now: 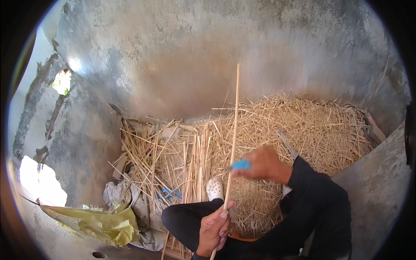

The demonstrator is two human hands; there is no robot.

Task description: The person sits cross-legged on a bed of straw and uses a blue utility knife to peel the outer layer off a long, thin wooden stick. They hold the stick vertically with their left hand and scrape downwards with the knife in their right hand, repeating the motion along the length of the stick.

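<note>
Back wall (186, 52): grey, blotched, with a brownish stain at its middle
Left wall (93, 130): grey, dark-streaked
Right wall (377, 186): plain grey
Upper hole (62, 82): small, ragged, greenish-bright
Lower hole (41, 184): larger, glaring white
Light: white glare (75, 65) near the upper-left corner

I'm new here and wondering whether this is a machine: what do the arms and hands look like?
They are a person's. The left hand and right hand show no gloves or cables. The right sleeve is black, long and plain; only a dark cuff shows on the left.
</note>
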